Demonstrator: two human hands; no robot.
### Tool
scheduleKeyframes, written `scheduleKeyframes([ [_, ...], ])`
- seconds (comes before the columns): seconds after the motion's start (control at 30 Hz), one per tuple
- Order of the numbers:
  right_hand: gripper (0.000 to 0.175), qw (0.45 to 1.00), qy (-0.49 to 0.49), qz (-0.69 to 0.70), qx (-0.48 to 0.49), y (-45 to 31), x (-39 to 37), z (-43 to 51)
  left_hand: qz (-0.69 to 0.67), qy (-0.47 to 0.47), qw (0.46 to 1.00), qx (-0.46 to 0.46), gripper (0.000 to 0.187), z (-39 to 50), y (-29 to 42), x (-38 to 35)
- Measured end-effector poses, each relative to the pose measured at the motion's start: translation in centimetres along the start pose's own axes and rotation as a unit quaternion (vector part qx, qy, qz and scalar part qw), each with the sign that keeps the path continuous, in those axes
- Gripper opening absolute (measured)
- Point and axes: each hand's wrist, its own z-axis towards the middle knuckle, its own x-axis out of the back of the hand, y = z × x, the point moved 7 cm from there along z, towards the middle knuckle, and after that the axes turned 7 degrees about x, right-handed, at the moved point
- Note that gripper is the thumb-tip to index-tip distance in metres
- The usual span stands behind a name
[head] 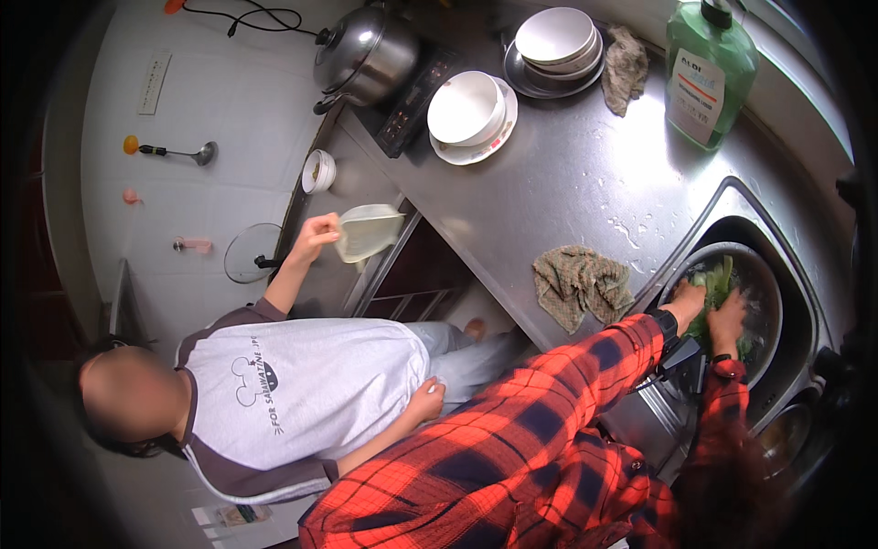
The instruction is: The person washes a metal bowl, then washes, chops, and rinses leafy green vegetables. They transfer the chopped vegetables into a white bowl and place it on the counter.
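In a round metal basin (pixel 774 302) set in the sink, leafy greens (pixel 719 278) with pale stems lie in water. My left hand (pixel 687 302) grips them from the left, its fingertips partly hidden among the stems. Close beside it, my right hand (pixel 728 319) is curled against the same greens, slightly blurred, with stirred water around it. A dark watch (pixel 665 322) is on my left wrist, and a dark band (pixel 722 357) circles the right one. Green leaves also show below the hands.
A crumpled checked cloth (pixel 582 287) lies by the sink (pixel 737 189). Stacked bowls (pixel 466 110), more bowls (pixel 557 38), a rag (pixel 625 68), a green dishwashing liquid bottle (pixel 713 75) and a kettle (pixel 377 55) stand behind. At left, another person (pixel 309 405) holds a pale translucent container (pixel 370 233).
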Motion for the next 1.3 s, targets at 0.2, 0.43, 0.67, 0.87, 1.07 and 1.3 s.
scheduleKeyframes([
  [0.2, 0.076, 0.992, -0.061, 0.077, 0.078, 4.0, -0.8, 2.5, -0.111, -0.066, 0.991, 0.033, 0.046, -0.2, 0.1, -0.2],
  [0.43, 0.083, 0.990, -0.077, -0.050, 0.110, -4.3, 1.4, -3.3, 0.027, -0.011, 0.999, 0.025, 0.058, -0.7, 0.1, 0.9],
  [0.67, 0.035, 0.982, -0.096, 0.081, 0.144, -0.8, 3.3, -0.3, 0.254, 0.001, 0.957, -0.142, 0.055, 3.6, -1.2, 0.6],
  [0.87, 0.058, 0.984, 0.157, -0.059, 0.059, -0.2, 7.2, -1.7, -0.055, -0.080, 0.995, 0.018, 0.055, 6.1, -3.7, 0.0],
  [1.07, 0.044, 0.975, -0.082, 0.178, 0.108, -1.4, 2.3, -2.0, -0.118, -0.162, 0.979, 0.023, 0.035, 1.3, -1.1, -1.8],
  [1.3, 0.064, 0.997, 0.076, -0.012, 0.012, 1.1, 3.8, -2.1, -0.073, -0.140, 0.987, -0.006, 0.070, -1.0, 1.0, -1.1],
])
